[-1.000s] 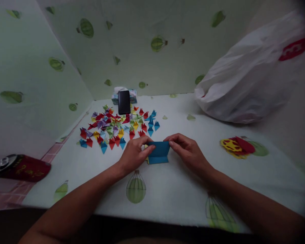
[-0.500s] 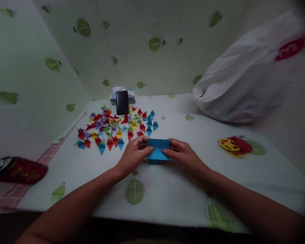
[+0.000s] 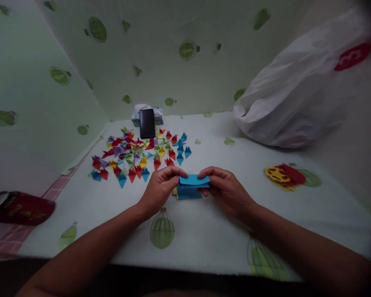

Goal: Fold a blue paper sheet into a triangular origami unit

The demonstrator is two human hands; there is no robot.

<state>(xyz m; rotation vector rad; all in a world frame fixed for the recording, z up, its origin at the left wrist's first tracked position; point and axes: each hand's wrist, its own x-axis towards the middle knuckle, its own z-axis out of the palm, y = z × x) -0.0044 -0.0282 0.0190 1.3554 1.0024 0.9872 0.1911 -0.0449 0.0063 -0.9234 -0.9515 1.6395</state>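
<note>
A folded piece of blue paper (image 3: 194, 180) is held up between my two hands. My left hand (image 3: 164, 185) pinches its left end, thumb and fingers closed. At the right end, my right hand (image 3: 223, 185) grips it the same way. Just below it on the table lies a stack of paper (image 3: 188, 193), blue on top with yellow edges showing at the left and bottom. Beyond my left hand spreads a group of small folded paper pieces (image 3: 137, 159) in red, blue, green, yellow and purple.
A black phone (image 3: 147, 123) leans on a tissue box (image 3: 136, 120) at the back. A white plastic bag (image 3: 278, 103) bulges at the right, with red and yellow cut-outs (image 3: 284, 176) before it. A red can (image 3: 21, 208) lies at the left edge.
The blue paper has gone from a wider flat sheet to a narrow folded strip. My fingers have moved onto its top edge, and the stack below shows more.
</note>
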